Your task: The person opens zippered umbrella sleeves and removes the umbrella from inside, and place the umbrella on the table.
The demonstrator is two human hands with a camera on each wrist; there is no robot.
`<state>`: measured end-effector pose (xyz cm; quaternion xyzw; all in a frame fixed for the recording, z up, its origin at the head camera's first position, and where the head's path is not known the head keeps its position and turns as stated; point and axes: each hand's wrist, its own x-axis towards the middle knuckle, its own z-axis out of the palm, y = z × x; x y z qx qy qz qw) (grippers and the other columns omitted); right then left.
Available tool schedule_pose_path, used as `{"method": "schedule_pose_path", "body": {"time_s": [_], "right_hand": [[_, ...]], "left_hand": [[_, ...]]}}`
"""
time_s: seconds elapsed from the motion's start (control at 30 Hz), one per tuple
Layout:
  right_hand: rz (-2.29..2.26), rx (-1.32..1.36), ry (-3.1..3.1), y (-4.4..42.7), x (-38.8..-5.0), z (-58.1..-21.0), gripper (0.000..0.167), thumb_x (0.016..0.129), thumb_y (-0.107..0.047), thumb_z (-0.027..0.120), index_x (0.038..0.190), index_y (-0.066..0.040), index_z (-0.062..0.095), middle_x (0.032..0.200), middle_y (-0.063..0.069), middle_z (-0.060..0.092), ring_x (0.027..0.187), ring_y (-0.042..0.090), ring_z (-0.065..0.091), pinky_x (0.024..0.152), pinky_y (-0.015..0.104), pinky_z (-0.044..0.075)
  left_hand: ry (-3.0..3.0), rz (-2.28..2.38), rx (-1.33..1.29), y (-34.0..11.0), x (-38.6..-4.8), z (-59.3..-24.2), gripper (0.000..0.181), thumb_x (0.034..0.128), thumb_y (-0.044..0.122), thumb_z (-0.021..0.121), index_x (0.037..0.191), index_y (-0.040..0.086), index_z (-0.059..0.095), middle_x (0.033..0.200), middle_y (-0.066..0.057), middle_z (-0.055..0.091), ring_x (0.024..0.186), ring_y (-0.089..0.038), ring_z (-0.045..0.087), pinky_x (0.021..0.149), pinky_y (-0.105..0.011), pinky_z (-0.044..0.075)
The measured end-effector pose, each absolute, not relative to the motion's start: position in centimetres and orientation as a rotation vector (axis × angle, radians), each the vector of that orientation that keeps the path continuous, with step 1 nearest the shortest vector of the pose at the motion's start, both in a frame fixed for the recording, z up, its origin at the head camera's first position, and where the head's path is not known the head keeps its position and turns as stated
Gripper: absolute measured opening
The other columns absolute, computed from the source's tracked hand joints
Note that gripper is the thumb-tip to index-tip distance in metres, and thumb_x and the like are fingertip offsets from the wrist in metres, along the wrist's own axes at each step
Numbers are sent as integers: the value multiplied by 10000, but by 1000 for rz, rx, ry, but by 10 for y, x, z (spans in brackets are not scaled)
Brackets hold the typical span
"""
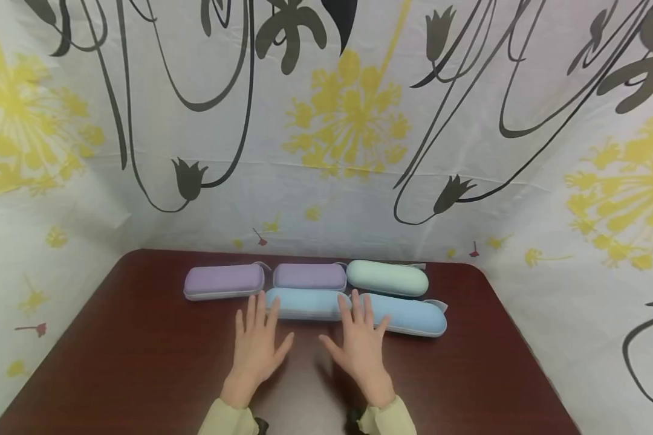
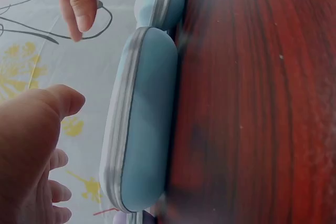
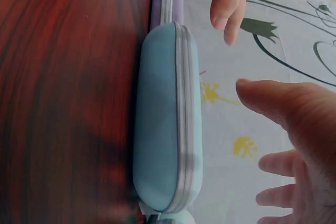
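A pale patterned cloth (image 1: 305,181), printed with grey stems and yellow flower heads, covers the back and sides of the scene. Below it spreads the dark red-brown table (image 1: 114,362), its wood grain plain in both wrist views.

Over the table reach the left hand (image 1: 254,350) and right hand (image 1: 361,344), palms down and side by side, each coming from a pale sleeve (image 1: 228,418). Both have their fingers spread nearly straight, thumbs held out toward each other, and grasp nothing; the wrist views show them raised above the cases.

Five zipped cases lie in two rows toward the table's far edge. At the back are the left purple case (image 1: 224,281), set a little apart, then the middle purple case (image 1: 310,277) and the mint case (image 1: 387,278), close together. In front, the left blue case (image 1: 307,304) and right blue case (image 1: 410,315) lie nearly end to end, the latter slanting toward the person.

Smallest are the pale zip (image 2: 126,119) and the strap loop (image 1: 437,305) on the right blue case.

The step looks like a poised pause between grasps. Handling a blue case, the nearest, would call for lowering a hand and curling the fingers against the thumb across its rounded shell.
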<state>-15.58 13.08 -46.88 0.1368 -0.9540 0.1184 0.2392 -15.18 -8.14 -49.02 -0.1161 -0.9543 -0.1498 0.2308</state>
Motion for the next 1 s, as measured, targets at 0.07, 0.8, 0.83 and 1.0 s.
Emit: {"method": "schedule_pose_path", "body": {"time_s": [0.07, 0.8, 0.83, 1.0], "right_hand": [[361, 383, -2588, 129, -156, -469, 835, 705, -476, 763, 1378, -98, 444, 1413, 204, 399, 1289, 438, 340, 863, 765, 257], [996, 495, -2396, 90, -159, -474, 521, 712, -155, 801, 1162, 12, 598, 1093, 141, 620, 1001, 266, 584, 829, 407, 492], [1006, 502, -2391, 88, -159, -474, 519, 710, -157, 801, 1158, 12, 600, 1086, 140, 622, 991, 263, 587, 826, 402, 492], [1083, 546, -2397, 70, -161, -472, 503, 721, -155, 792, 1159, 6, 601, 1100, 130, 625, 996, 246, 586, 839, 384, 491]], "left_hand": [[-2635, -416, -320, -83, -152, -491, 740, 815, 414, 646, 1390, 15, 407, 1439, -275, 308, 1328, -439, 264, 1007, -627, 252], [-2276, -962, -226, -155, -187, -504, 455, 743, 42, 696, 1155, -95, 560, 1214, -297, 527, 1127, -462, 458, 934, -579, 351], [-2260, -978, -213, -160, -189, -505, 450, 739, 27, 692, 1152, -94, 561, 1202, -294, 532, 1120, -460, 459, 931, -571, 353], [-2220, -1053, -140, -182, -198, -507, 431, 739, -11, 667, 1147, -91, 554, 1163, -289, 540, 1090, -452, 461, 914, -559, 346]]}}
